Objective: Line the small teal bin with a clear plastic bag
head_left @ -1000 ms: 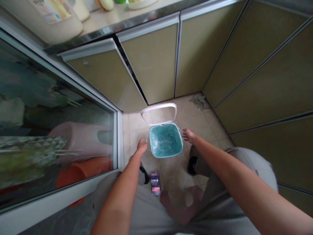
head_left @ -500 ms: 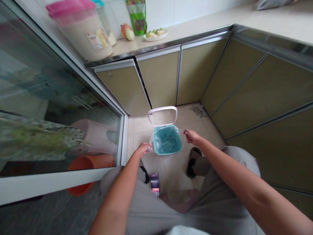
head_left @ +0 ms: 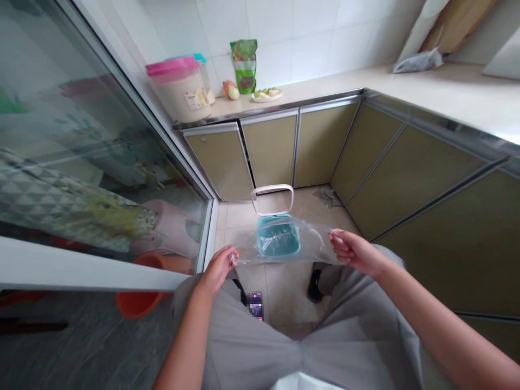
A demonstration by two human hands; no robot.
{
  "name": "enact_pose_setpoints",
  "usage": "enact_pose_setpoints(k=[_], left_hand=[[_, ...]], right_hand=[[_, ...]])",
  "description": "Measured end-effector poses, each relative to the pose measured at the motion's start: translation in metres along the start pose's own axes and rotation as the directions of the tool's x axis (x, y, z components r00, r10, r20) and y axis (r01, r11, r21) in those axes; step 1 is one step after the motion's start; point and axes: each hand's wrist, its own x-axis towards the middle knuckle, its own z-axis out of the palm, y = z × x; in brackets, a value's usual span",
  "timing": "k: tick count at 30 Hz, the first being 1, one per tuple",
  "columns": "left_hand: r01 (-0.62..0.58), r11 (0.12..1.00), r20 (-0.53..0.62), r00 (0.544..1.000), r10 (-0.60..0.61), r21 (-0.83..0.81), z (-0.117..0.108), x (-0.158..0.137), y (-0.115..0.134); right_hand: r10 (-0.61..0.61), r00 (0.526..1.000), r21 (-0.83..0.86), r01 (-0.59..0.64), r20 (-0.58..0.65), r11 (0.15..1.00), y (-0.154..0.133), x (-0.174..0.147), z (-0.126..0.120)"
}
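Note:
Between my hands stretches a clear plastic bag (head_left: 314, 242), pulled wide above a teal trash bin (head_left: 278, 253). My left hand (head_left: 221, 264) is closed on the bag's left edge, with a bunched bit showing at the fingers. On the other side my right hand (head_left: 352, 250) grips the right edge in a fist. The bin stands on the tiled floor, and its pale pink rim frame (head_left: 273, 187) is tilted up at the back. Through the film I can see into the bin; whether the bag's lower part reaches inside is hard to make out.
Beige cabinets (head_left: 272, 154) line the back and right. On the counter stand a pink-lidded container (head_left: 182, 92), a green pouch (head_left: 245, 67), an onion (head_left: 231, 90) and a small plate (head_left: 264, 99). A glass sliding door (head_left: 134, 162) is on the left, with an orange bucket (head_left: 138, 303) beyond.
Both hands have risen and moved farther apart, drawing the plastic bag up from the bin's rim and stretching it above the opening. My view has tilted upward, showing more of the wall and counter.

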Motion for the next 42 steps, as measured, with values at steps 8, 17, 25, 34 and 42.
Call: enact_pose_setpoints(k=[8,17,25,34,42], left_hand=[[-0.065,0.933,0.044,0.995,0.086,-0.354,-0.023,-0.107,0.041],[-0.100,0.892,0.144,0.973,0.180,-0.441,-0.025,-0.091,0.095],[0.120,0.935,0.187,0.981,-0.059,-0.335,-0.011,0.020,0.031],[0.448,0.894,-0.042,0.893,-0.448,-0.013,-0.012,0.105,-0.086],[0.440,0.891,-0.084,0.897,-0.433,0.113,-0.002,0.143,-0.120]], right_hand=[[-0.007,0.997,0.153,-0.004,0.074,0.988,-0.022,-0.082,0.011],[-0.041,0.995,0.327,0.010,0.089,0.945,-0.080,-0.091,0.047],[0.110,0.992,0.293,-0.086,-0.066,0.952,-0.033,0.018,0.049],[0.146,0.816,0.053,-0.140,-0.560,0.989,0.078,0.134,0.033],[0.071,0.745,-0.342,-0.386,-0.663,0.857,0.143,0.185,-0.016]])
